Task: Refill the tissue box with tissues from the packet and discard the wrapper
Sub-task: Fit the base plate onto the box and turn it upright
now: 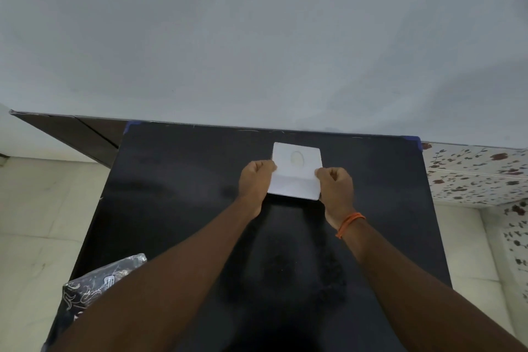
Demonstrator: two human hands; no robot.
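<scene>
A white tissue box (295, 170) with an oval opening in its top stands near the far edge of the black table (177, 194). My left hand (255, 181) grips the box's left side and my right hand (335, 184) grips its right side, fingers curled onto the top edges. A dark patterned packet (94, 286) lies at the table's near left corner, partly hidden under my left forearm. An orange thread band sits on my right wrist.
The table stands against a plain grey-white wall (257, 37). A dark brown piece of furniture (77, 134) sits at the back left. Pale floor tiles lie on the left, and a flower-patterned surface (474, 174) on the right.
</scene>
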